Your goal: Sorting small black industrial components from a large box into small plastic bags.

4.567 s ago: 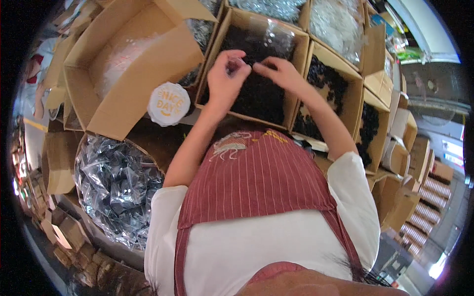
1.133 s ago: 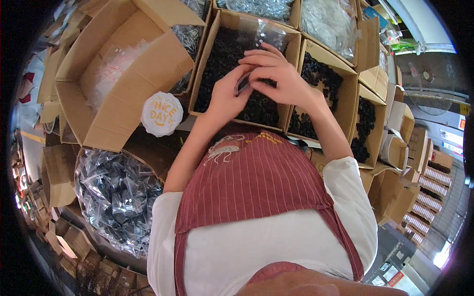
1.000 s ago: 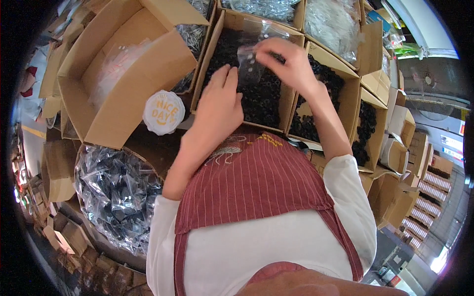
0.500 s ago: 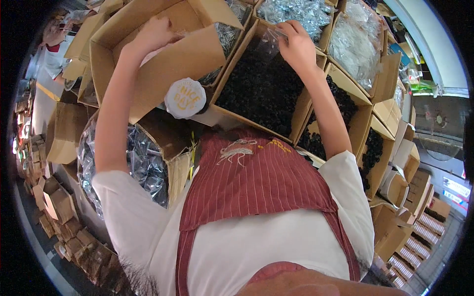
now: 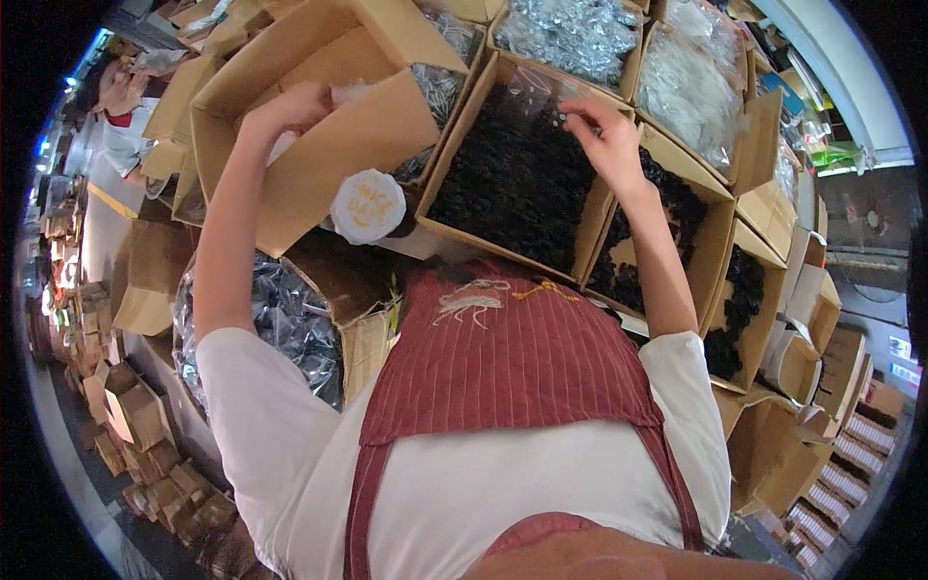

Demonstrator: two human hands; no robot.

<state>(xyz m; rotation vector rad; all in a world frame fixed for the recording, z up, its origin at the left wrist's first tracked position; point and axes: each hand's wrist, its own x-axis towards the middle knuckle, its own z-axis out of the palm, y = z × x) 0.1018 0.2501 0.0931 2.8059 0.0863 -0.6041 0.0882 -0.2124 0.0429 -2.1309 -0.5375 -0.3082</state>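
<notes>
Right hand [image 5: 607, 135], upper centre-right of the frame: fingers [image 5: 572, 114] pinched on the top edge of a small clear bag [image 5: 537, 97], held over the box [image 5: 522, 174] of small black parts. The bag's contents could not be made out.

Left hand [image 5: 285, 104], upper left: reached over the front wall into the big open carton [image 5: 329, 145], fingers curled and touching pale plastic [image 5: 346, 92] inside. Whether they gripped it could not be told, since the carton wall hid the fingertips.

Box of black parts: upper centre, just right of the big carton, its flaps open.

Round white lid [image 5: 367, 206]: lay below the big carton's front wall, between that carton and the box of black parts.

Further boxes of black parts [image 5: 677, 232]: to the right of the first, running down the right side of the frame.

Boxes of clear bagged items [image 5: 570, 34]: along the top edge, beyond the black parts; one more with pale bags [image 5: 691, 68] to their right.

Bin of shiny bagged pieces [image 5: 290, 319]: left of centre, below the left forearm.

Striped red apron [image 5: 512, 367]: lower centre, worn over a white shirt [image 5: 280, 454].

Stacked small cartons [image 5: 126, 416]: lower left edge.

Another person [image 5: 121, 106]: far upper left, well apart from both hands.
</notes>
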